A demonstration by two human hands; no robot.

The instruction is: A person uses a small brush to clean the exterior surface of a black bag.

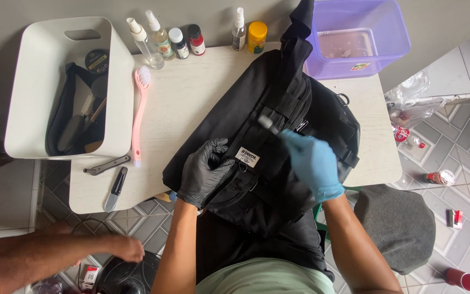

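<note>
Sprawling across the pale, whitewashed wooden table point(191, 103) is the big black fabric backpack point(257, 147), its lower end hanging off the near edge into the person's lap, and that overhang is the worry: if the bracing hand eases, the bag could slide toward the tiled floor. Behind it the translucent purple plastic tub point(354, 32) sits at the table's far corner with liquid in it, touching the bag's raised top flap; a hard tug there could jolt it. The white plastic bin point(55, 87) at the left juts over the table edge too.

Now the hands. The left hand point(205, 174), in a black glove, curls fingers down and clamps a fold of the bag's front near its white label, wrist bent, forearm rising from below. The right hand point(314, 163), in a blue glove, is tilted inward, pinching a small pale tool point(266, 123), blurred, its tip against the webbing straps. Too much pressure could make it skid. Another person's bare arm point(55, 253) reaches low at the left, well apart.
</note>
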